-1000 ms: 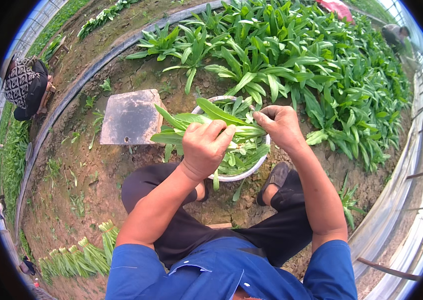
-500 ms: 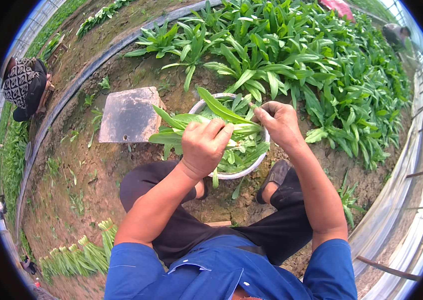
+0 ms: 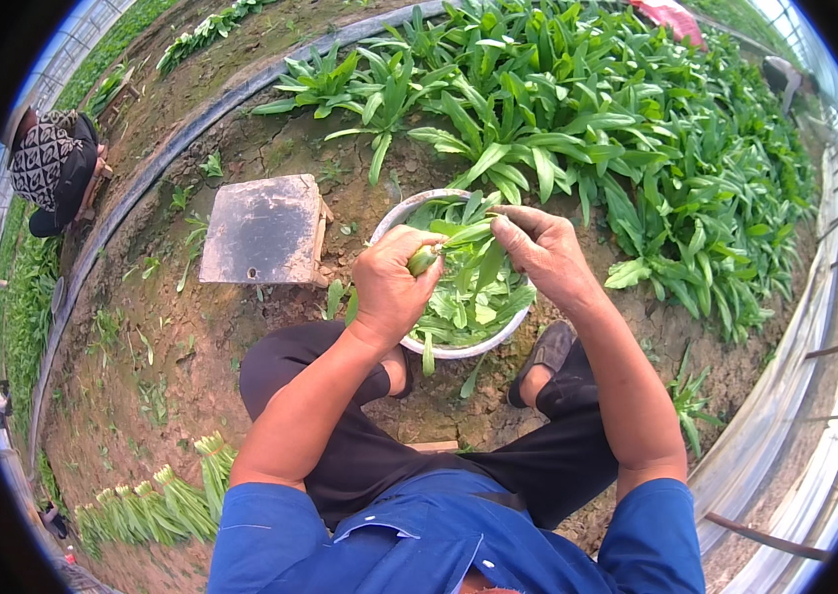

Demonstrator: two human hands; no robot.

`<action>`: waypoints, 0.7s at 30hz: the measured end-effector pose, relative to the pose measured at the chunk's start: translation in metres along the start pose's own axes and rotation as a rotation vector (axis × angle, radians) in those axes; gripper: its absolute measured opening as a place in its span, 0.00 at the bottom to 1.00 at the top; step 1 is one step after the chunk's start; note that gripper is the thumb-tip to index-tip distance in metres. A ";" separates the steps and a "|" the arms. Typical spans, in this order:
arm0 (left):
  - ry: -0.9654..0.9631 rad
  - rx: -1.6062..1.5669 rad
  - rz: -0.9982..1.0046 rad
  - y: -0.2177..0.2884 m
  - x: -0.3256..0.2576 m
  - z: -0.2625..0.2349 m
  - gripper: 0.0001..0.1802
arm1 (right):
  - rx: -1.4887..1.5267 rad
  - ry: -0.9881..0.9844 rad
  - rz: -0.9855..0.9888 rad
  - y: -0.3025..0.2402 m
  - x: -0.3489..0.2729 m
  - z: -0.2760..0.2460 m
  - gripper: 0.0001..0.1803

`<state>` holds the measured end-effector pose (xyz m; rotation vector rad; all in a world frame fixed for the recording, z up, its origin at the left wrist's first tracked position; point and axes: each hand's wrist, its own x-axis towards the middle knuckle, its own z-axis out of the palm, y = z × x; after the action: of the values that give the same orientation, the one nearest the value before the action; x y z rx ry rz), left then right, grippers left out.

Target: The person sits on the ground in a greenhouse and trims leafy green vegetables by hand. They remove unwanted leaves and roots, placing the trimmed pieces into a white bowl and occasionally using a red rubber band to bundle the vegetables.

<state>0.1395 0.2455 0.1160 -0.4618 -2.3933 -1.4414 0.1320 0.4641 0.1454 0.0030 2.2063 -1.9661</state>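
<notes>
Smooth leaves (image 3: 483, 315), rough matt soil (image 3: 196, 421)

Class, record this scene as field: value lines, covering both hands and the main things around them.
Left hand: closed around a green plant
Right hand: fingertips at its leaves
Tub: round, below the hands, holding loose leaves
Left of tub: low stool
Beyond tub: dense leafy plants
Lower left: row of leafy bunches

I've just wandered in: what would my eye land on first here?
First, probably the two bare hands at the centre: the left hand grips a green stalk while the right hand pinches leaves, above a round, pale-rimmed tub of greens. Next, the dense bed of long-leaved plants filling the upper right.
</notes>
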 end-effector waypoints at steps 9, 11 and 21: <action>0.008 0.152 0.058 0.007 -0.001 -0.003 0.11 | 0.029 0.195 -0.040 0.012 0.008 -0.015 0.20; 0.023 0.094 0.037 -0.007 -0.002 0.000 0.12 | 0.027 0.142 0.038 0.006 0.013 -0.034 0.27; -0.249 -0.285 -0.189 -0.008 0.002 -0.003 0.26 | -0.443 0.069 -0.344 -0.011 -0.002 -0.009 0.12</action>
<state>0.1345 0.2390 0.1119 -0.5209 -2.4847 -1.9255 0.1319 0.4716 0.1574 -0.3989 2.7944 -1.5871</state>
